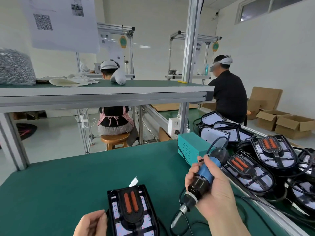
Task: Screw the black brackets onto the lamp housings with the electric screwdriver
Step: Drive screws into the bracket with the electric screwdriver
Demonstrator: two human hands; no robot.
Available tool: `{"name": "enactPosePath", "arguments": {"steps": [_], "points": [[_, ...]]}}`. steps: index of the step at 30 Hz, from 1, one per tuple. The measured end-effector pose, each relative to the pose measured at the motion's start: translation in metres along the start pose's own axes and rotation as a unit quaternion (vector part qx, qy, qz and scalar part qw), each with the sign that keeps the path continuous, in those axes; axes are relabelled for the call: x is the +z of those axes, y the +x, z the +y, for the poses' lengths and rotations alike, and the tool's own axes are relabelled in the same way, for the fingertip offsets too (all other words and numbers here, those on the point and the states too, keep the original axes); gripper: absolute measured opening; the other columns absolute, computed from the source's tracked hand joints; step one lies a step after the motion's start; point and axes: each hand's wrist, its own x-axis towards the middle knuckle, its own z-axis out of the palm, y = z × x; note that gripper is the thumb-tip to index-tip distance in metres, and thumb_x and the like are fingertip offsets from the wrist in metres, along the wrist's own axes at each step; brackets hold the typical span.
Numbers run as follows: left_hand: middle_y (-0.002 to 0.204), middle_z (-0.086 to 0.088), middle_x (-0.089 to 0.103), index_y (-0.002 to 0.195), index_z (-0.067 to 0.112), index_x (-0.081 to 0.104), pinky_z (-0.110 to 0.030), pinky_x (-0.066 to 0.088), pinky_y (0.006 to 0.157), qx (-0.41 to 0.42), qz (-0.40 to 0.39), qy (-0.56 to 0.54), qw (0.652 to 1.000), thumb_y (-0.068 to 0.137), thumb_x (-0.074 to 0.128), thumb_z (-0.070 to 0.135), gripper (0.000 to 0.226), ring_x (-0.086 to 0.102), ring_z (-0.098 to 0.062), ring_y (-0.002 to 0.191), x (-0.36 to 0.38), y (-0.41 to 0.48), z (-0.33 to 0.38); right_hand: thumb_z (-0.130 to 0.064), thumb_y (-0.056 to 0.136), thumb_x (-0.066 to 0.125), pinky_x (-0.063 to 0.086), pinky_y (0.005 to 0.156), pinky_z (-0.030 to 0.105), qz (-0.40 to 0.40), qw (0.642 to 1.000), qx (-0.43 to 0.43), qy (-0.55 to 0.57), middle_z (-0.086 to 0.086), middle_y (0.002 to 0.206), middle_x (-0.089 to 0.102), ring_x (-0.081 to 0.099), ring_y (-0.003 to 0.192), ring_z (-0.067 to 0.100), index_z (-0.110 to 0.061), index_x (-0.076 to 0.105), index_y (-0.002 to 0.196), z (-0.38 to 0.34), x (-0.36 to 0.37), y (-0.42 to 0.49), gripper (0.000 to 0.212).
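A lamp housing (146, 217) lies on the green bench at the bottom centre, with a black bracket (130, 206) bearing two orange strips on top of it. My left hand (92, 223) holds the housing's left edge, fingers curled against it. My right hand (216, 193) grips the blue and black electric screwdriver (202, 178), tilted with its bit (176, 218) pointing down-left, just right of the housing and apart from it.
Several lamp housings with brackets (247, 171) are piled at the right, on and beside a conveyor rail. A teal power box (190, 147) stands behind the screwdriver. A shelf (102, 94) spans overhead. Two people sit beyond the bench with their backs turned.
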Motion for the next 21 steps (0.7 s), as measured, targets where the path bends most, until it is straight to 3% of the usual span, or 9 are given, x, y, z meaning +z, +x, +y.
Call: {"name": "enactPosePath", "arguments": {"steps": [2,5,10,15,21], "points": [[0.068,0.016,0.071,0.072,0.014,0.068,0.002,0.045,0.060,0.004,0.007,-0.011,1.000,0.075,0.072,-0.019,0.033,0.065,0.002,0.057,0.000,0.000,0.016,-0.019,0.070,0.078,0.053,0.058,0.024,0.017,0.999,-0.040,-0.012,0.004,0.076,0.060,0.057,0.057,0.012,-0.010,0.063,0.096,0.007,0.008,0.003,0.031],[0.059,0.002,0.071,0.070,0.010,0.071,-0.002,0.047,0.057,-0.030,-0.022,-0.041,0.998,0.075,0.074,-0.016,0.026,0.064,-0.001,0.051,0.006,-0.002,0.039,-0.015,0.079,0.076,0.054,0.059,0.022,0.029,0.992,-0.122,-0.028,0.002,0.072,0.057,0.055,0.059,0.011,-0.007,0.060,0.098,0.017,0.017,0.010,0.026],[0.069,-0.023,0.071,0.076,-0.005,0.070,-0.018,0.053,0.050,-0.214,-0.159,-0.179,0.947,0.081,0.067,-0.019,0.015,0.067,-0.015,0.054,0.016,-0.011,0.060,-0.017,0.092,0.072,0.054,0.055,0.025,0.028,0.970,-0.236,-0.059,-0.001,0.065,0.053,0.054,0.055,0.013,-0.009,0.054,0.112,0.034,0.026,0.014,0.028],[0.068,-0.023,0.070,0.078,-0.010,0.065,-0.019,0.053,0.046,-0.305,-0.171,-0.295,0.889,0.086,0.057,-0.021,0.015,0.066,-0.017,0.050,0.023,-0.014,0.071,-0.018,0.092,0.072,0.052,0.052,0.026,0.013,0.966,-0.251,-0.057,-0.001,0.064,0.052,0.052,0.053,0.013,-0.011,0.053,0.106,0.045,0.029,0.012,0.025],[0.066,-0.021,0.070,0.080,-0.010,0.064,-0.019,0.054,0.047,-0.319,-0.174,-0.308,0.879,0.086,0.056,-0.021,0.015,0.066,-0.016,0.050,0.023,-0.014,0.079,-0.017,0.091,0.073,0.052,0.052,0.026,0.014,0.967,-0.247,-0.062,-0.001,0.064,0.053,0.053,0.053,0.013,-0.012,0.054,0.109,0.047,0.026,0.012,0.027]]}}
